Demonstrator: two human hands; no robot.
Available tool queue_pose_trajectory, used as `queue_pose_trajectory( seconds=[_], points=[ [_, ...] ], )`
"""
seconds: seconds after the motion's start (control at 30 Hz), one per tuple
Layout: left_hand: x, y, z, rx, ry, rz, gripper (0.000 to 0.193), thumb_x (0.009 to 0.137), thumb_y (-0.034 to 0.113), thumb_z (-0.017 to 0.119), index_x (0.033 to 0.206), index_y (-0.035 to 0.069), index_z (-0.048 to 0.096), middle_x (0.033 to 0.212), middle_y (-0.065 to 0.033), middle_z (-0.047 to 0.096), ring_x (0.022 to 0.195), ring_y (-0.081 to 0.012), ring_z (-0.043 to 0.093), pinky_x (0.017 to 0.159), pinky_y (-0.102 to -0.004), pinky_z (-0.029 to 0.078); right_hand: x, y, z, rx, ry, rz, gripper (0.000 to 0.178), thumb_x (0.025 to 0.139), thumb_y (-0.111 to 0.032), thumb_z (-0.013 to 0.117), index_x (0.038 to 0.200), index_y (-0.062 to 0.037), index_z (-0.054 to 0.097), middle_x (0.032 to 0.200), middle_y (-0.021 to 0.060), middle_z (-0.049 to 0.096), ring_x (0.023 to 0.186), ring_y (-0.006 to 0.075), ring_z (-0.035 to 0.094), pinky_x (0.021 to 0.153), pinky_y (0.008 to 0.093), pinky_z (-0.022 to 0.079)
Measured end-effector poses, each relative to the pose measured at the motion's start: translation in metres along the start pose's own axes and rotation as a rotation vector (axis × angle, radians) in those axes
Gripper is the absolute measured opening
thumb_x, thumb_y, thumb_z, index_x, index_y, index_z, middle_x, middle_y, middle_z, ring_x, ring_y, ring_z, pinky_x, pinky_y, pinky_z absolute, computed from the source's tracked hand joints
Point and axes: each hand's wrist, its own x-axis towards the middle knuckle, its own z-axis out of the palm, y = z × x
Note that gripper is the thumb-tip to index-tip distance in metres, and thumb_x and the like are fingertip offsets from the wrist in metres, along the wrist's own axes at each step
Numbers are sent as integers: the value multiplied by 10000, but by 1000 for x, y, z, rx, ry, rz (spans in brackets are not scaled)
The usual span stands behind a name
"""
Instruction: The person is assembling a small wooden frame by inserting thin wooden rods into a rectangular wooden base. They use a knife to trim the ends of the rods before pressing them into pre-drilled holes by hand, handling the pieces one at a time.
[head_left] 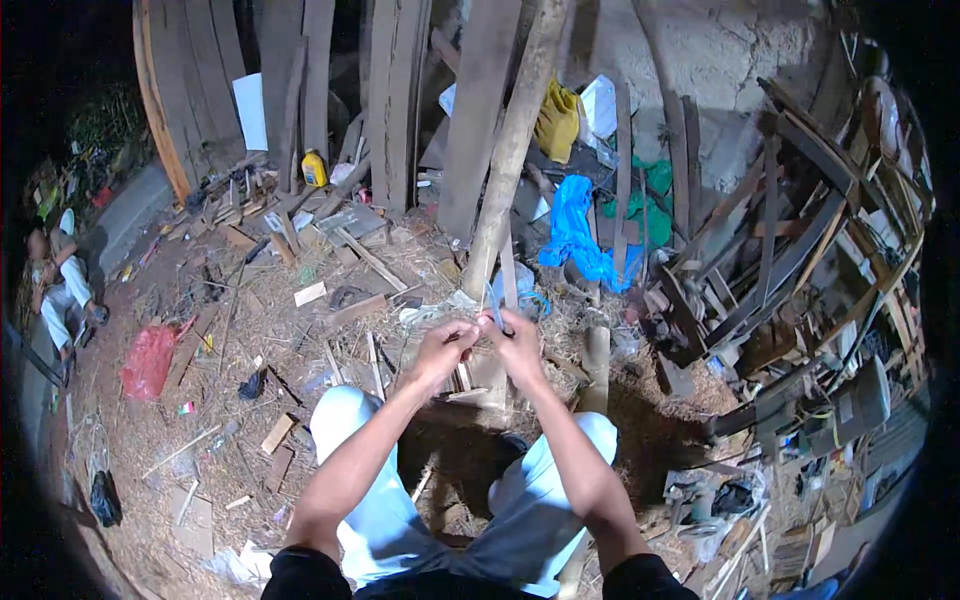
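Note:
Both hands meet in front of my knees. My left hand [447,350] is closed with thumb and fingertips pinched together; what it holds, if anything, is too small to make out. Right beside it, my right hand [514,350] is closed on a thin grey-blue blade-like piece [494,303] that points up and away from me. A dark part of it shows at the fingers. Just beyond the hands, the foot of a slanting wooden pole [490,235] stands on the littered ground.
Planks [395,110] lean at the back, with a yellow bottle [314,168] by them. A blue plastic sheet [572,225] lies right of the pole. Stacked scrap wood [790,230] fills the right side. A red bag [150,362] lies left, near a seated person [65,285].

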Motion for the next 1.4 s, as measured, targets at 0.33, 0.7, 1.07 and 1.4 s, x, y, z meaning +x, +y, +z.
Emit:
queue_pose_trajectory(
  seconds=[0.33, 0.7, 1.07, 1.4],
  points=[
    [7, 15, -9, 147, 42, 132, 221, 864, 164, 597, 1037, 26, 595, 931, -40, 614, 819, -115, 558, 712, -263, 461, -2, 7, -11, -30, -111, 103, 210, 814, -206, 665, 907, -19, 655, 736, 24, 623, 720, 115, 531, 713, 277, 424],
    [24, 7, -48, -344, 262, 40, 102, 880, 107, 567, 914, 13, 581, 804, -67, 607, 716, -171, 600, 659, -284, 504, 25, 49, -19, 241, -458, 571, 196, 795, -169, 689, 945, -56, 633, 628, -44, 511, 470, 33, 379, 423, 208, 280],
    [25, -113, -39, -120, 256, -316, 122, 812, 107, 674, 880, 21, 622, 748, -45, 615, 606, -149, 598, 514, -267, 478, 27, 222, 23, -752, -238, 264, 171, 660, -259, 609, 609, -101, 644, 635, 114, 626, 659, 308, 634, 601, 398, 497],
    [67, -213, -9, 87, 428, 84, 69, 719, 53, 722, 736, 11, 669, 735, -48, 653, 636, -94, 585, 611, -249, 475, 25, 290, -38, -371, -17, 9, 117, 666, -205, 617, 717, -108, 655, 693, 127, 639, 654, 302, 628, 634, 378, 514]
  ],
)
